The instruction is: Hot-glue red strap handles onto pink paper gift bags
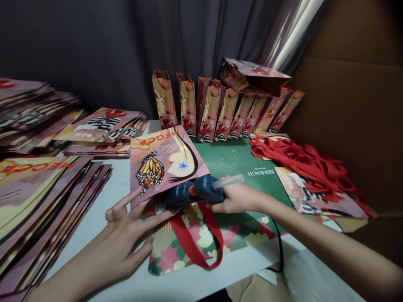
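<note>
A blue glue gun (pixel 192 191) with a translucent glue stick out of its back end is gripped in my right hand (pixel 231 197). Its front reaches into the open edge of a butterfly-printed paper bag (pixel 163 163) lying on a green sheet. My left hand (pixel 135 226), fingers spread, presses on the bag's near edge. From that edge a red ribbon handle (pixel 201 251) loops toward me. The gun's nozzle is hidden.
Stacks of flat bags (pixel 37 197) lie at the left, with another stack (pixel 103 126) behind. Upright bags (pixel 208 109) line the back by the curtain. Red ribbons (pixel 308 163) are heaped at the right over a printed bag. A black cord (pixel 280 247) hangs near the front edge.
</note>
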Action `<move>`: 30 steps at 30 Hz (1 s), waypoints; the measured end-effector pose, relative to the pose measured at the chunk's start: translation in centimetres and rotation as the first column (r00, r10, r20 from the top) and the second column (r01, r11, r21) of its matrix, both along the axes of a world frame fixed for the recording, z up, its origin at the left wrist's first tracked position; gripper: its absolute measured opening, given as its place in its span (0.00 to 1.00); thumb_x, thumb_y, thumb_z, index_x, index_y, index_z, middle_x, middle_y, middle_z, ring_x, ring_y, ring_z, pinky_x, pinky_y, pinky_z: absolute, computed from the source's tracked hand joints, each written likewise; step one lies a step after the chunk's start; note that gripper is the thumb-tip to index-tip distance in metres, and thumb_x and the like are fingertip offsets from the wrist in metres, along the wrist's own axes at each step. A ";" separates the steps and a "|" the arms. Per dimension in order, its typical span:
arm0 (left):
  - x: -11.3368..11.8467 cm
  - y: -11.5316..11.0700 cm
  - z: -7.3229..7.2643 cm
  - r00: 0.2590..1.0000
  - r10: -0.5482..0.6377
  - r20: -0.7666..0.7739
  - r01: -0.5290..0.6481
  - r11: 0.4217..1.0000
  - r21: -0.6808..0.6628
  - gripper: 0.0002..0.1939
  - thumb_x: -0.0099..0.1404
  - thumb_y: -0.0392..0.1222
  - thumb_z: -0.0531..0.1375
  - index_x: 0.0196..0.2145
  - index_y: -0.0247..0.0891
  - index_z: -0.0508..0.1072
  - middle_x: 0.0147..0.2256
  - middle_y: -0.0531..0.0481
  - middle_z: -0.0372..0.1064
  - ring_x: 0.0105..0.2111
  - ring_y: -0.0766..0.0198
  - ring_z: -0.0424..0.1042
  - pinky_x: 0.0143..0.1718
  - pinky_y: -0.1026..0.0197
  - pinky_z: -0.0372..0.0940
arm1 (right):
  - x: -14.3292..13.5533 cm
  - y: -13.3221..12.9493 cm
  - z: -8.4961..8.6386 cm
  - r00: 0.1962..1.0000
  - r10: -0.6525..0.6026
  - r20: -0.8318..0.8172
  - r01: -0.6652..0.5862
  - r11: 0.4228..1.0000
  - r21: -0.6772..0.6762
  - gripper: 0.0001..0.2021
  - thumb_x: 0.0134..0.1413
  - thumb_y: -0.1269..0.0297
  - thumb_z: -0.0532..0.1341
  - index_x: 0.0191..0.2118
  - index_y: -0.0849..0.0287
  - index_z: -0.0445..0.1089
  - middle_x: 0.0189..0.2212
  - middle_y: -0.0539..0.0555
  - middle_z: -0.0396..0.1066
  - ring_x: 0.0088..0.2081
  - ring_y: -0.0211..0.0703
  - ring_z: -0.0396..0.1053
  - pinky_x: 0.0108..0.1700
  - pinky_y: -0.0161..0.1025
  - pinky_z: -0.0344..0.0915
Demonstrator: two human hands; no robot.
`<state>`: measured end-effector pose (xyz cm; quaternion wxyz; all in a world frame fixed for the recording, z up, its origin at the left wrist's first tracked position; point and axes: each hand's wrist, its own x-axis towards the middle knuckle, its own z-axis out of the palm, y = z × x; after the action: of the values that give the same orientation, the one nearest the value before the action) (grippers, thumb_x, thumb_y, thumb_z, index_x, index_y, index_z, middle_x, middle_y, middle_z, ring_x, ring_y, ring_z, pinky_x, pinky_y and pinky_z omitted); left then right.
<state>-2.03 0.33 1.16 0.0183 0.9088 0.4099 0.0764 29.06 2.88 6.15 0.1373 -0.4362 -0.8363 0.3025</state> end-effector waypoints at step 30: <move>1.5 -0.8 1.5 0.993 0.012 0.119 0.006 0.989 -0.146 0.37 0.58 0.32 0.55 0.61 0.64 0.64 0.61 0.49 0.60 0.66 0.35 0.44 0.55 0.33 0.59 | 0.8 -2.2 5.0 0.894 -0.213 0.394 0.177 0.976 0.127 0.02 0.43 0.67 0.61 0.26 0.57 0.67 0.21 0.48 0.65 0.20 0.35 0.55 0.23 0.33 0.51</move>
<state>-0.50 -0.51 2.70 0.1092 0.8982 0.4139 0.1005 29.86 0.67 11.19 0.0099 -0.5645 -0.8110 0.1532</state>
